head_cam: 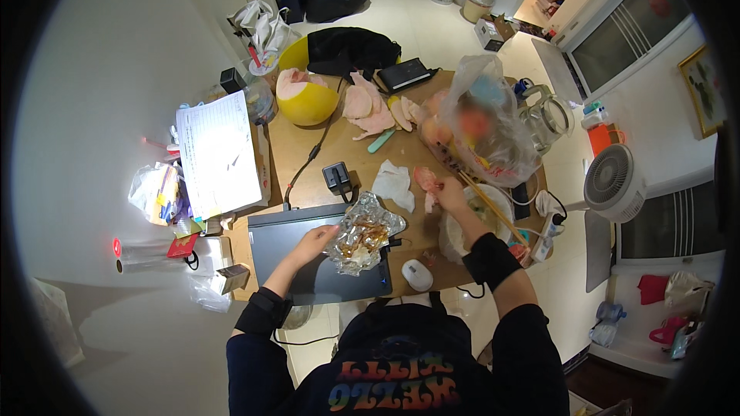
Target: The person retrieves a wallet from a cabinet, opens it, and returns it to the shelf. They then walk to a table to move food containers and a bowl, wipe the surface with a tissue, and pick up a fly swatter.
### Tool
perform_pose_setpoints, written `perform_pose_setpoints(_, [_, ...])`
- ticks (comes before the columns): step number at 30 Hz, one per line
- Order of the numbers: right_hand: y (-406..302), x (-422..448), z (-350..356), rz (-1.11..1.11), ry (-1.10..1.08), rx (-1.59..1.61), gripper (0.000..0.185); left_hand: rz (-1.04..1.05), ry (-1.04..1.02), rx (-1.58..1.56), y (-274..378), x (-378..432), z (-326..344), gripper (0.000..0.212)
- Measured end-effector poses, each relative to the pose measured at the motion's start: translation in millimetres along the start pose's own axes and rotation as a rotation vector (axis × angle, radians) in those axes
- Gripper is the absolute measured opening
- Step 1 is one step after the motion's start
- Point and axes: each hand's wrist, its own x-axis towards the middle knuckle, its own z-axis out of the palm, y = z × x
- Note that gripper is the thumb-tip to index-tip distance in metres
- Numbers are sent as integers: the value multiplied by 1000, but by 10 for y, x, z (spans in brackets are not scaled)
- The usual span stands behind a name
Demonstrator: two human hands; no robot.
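Note:
My left hand grips the left edge of a crumpled sheet of aluminium foil, which has brown sauce-like residue on it and lies above a closed dark laptop. With my right hand I hold a reddish-pink, peel-like piece by its lower right side, over the wooden table. A crumpled white tissue lies between the two hands. Just right of my right wrist is a bowl lined with a plastic bag, with wooden chopsticks across it.
Near the laptop are a white mouse and a black power adapter. Farther back lie a cut pomelo shell, peel pieces, a teal-handled tool and a plastic bag of fruit. A glass jug stands at right, papers at left.

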Motion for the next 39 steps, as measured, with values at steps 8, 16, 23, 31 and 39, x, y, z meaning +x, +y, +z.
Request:
perform_pose_setpoints(8, [-685, -440, -471, -122, -126, 510, 24, -29, 27, -55, 125, 351, 269, 52])
perform_pose_setpoints(16, [-1072, -852, -114, -595, 40, 41, 25, 25, 100, -183, 56, 362, 269, 47])
perform_pose_setpoints(23, [-291, -1053, -145, -62, 31, 94, 21, 81, 171, -116, -282, 227, 10, 40])
perform_pose_setpoints(31, [118, -1467, 536, -398, -170, -632, 20, 92, 100, -70, -168, 273, -44, 39])
perform_pose_setpoints(39, [324, -1414, 631, -311, -260, -565, 18, 75, 93, -11, -170, 216, -81, 40])
